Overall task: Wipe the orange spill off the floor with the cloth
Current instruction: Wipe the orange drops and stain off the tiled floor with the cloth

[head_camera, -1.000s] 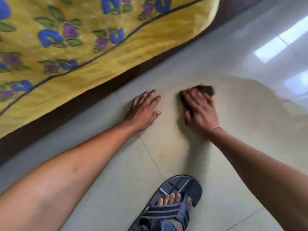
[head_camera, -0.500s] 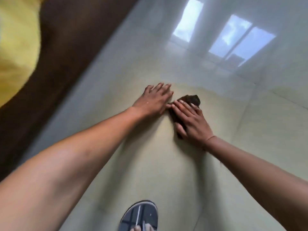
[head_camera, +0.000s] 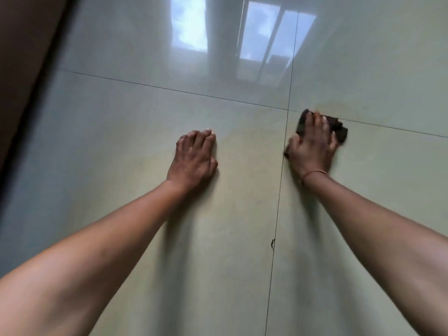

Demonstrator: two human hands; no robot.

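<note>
Just beside a crossing of tile joints (head_camera: pixel 288 110), a dark, bunched cloth (head_camera: pixel 340 132) was pressed to the floor (head_camera: pixel 145 105) under the right hand (head_camera: pixel 312 146). Its fingers (head_camera: pixel 316 122) were laid across the cloth, not clearly curled round it. The cloth was judged soft, light and probably damp, best kept wadded under the palm and pushed flat so that no corner is dragged loose. A faint orange spill (head_camera: pixel 242 139) could be made out between the hands and around the cloth. The left hand (head_camera: pixel 194 158) was planted flat on the tile, well apart, holding nothing. A window reflection (head_camera: pixel 261 44) was mirrored in the glossy floor beyond.
</note>
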